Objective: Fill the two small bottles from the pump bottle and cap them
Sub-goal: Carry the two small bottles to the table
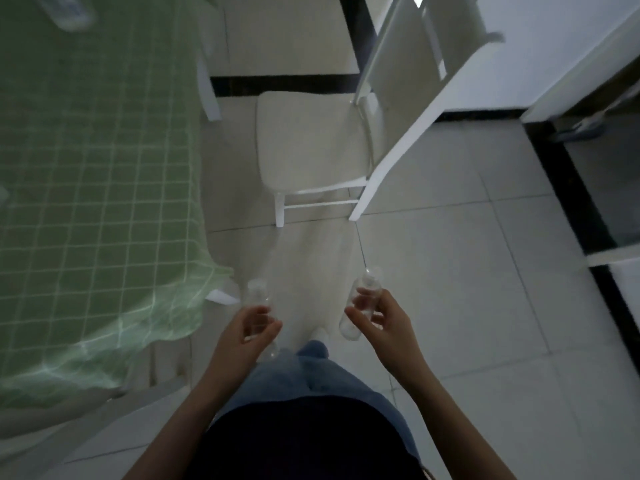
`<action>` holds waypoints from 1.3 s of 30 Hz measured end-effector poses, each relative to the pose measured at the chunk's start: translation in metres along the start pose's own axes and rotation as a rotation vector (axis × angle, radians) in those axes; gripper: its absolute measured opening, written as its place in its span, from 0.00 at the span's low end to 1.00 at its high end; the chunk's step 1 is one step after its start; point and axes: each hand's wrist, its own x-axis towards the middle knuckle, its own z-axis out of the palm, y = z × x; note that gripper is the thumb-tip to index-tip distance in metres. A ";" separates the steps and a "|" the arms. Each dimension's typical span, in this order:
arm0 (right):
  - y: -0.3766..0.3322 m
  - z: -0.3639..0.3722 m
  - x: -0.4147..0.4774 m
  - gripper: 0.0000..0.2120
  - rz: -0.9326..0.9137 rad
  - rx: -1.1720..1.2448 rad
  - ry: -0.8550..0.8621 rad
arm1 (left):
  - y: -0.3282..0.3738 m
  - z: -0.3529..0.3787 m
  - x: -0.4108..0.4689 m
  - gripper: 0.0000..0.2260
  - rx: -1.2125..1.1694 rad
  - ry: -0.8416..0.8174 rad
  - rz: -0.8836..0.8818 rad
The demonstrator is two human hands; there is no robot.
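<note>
I stand on a tiled floor with one small clear bottle in each hand. My left hand (pixel 251 332) grips a small transparent bottle (pixel 257 291) whose cap end points away from me. My right hand (pixel 379 318) holds the other small clear bottle (pixel 369 282) between thumb and fingers, tilted, its capped top pointing up and away. Both bottles look transparent; I cannot tell if they hold liquid. A blurred clear object (pixel 69 12) lies at the table's far left corner; I cannot tell if it is the pump bottle.
A table with a green checked cloth (pixel 86 168) fills the left side. A white chair (pixel 311 147) stands straight ahead, its back to the right. Dark-edged white furniture (pixel 588 98) lines the right wall. Pale floor tiles (pixel 467 271) lie between them.
</note>
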 end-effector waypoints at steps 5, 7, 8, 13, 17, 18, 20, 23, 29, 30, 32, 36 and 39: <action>-0.023 -0.025 0.068 0.11 -0.036 -0.004 -0.065 | 0.032 0.021 0.038 0.11 -0.054 0.112 0.013; -0.031 -0.025 0.092 0.12 -0.044 -0.009 -0.105 | 0.043 0.024 0.055 0.11 -0.072 0.147 0.010; -0.034 -0.025 0.104 0.12 -0.049 -0.018 -0.124 | 0.047 0.025 0.064 0.10 -0.083 0.163 0.002; -0.060 -0.010 0.169 0.11 -0.074 -0.068 -0.190 | 0.068 0.015 0.114 0.10 -0.136 0.205 -0.014; -0.091 0.013 0.226 0.11 -0.090 -0.066 -0.226 | 0.090 -0.003 0.160 0.09 -0.180 0.252 -0.020; -0.100 0.021 0.241 0.11 -0.093 -0.064 -0.236 | 0.097 -0.009 0.172 0.08 -0.195 0.264 -0.017; -0.120 0.036 0.267 0.10 -0.097 -0.051 -0.259 | 0.111 -0.023 0.191 0.10 -0.219 0.285 -0.008; -0.149 0.060 0.299 0.11 -0.135 -0.059 -0.306 | 0.130 -0.046 0.211 0.11 -0.223 0.324 0.007; -0.198 0.107 0.344 0.10 -0.212 -0.103 -0.460 | 0.156 -0.087 0.236 0.10 -0.295 0.446 0.022; -0.204 0.114 0.350 0.10 -0.229 -0.119 -0.484 | 0.159 -0.091 0.239 0.10 -0.304 0.467 0.019; -0.216 0.125 0.361 0.09 -0.247 -0.146 -0.524 | 0.162 -0.098 0.244 0.10 -0.327 0.511 0.002; -0.240 0.148 0.383 0.10 -0.295 -0.187 -0.582 | 0.171 -0.111 0.256 0.09 -0.367 0.608 0.008; -0.257 0.164 0.401 0.09 -0.314 -0.195 -0.614 | 0.177 -0.123 0.267 0.10 -0.386 0.633 0.025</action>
